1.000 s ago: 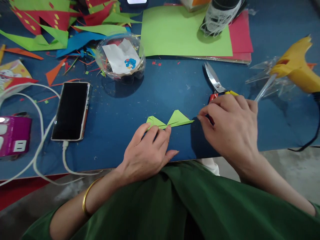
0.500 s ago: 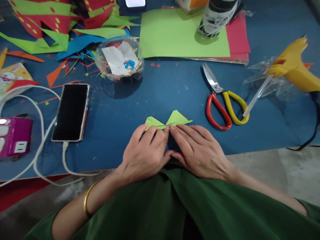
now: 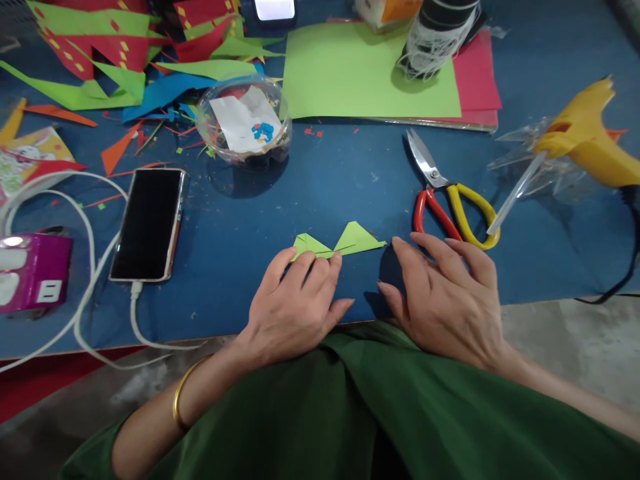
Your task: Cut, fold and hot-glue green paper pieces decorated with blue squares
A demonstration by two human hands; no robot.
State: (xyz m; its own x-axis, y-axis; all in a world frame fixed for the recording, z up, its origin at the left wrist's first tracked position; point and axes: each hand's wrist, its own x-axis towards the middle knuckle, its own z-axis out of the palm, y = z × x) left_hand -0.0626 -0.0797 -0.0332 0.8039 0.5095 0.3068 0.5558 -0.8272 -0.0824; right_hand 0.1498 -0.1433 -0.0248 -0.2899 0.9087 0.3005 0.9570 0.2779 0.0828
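A small folded piece of light green paper [image 3: 353, 239] lies flat near the table's front edge, with two pointed peaks and a notch between them. The fingertips of my left hand [image 3: 295, 300] press on its lower left edge and cover part of it; the fingers lie flat and the thumb sticks out to the right. My right hand [image 3: 447, 300] is off the paper, fingers spread, just right of the paper's right tip. Its fingertips reach close to the red and yellow handles of the scissors [image 3: 435, 179], overlapping the red loop in view.
A yellow glue gun [image 3: 580, 130] lies at the right. Green sheets [image 3: 345, 73] and a thread-wound black cylinder [image 3: 435, 40] are at the back. A clear bowl [image 3: 240, 153], a phone [image 3: 149, 223] on a white cable, a purple box [image 3: 37, 270] and paper scraps fill the left.
My right hand has left the folded paper and moved right toward the scissors, its fingers spreading. My left hand stays pressed on the paper.
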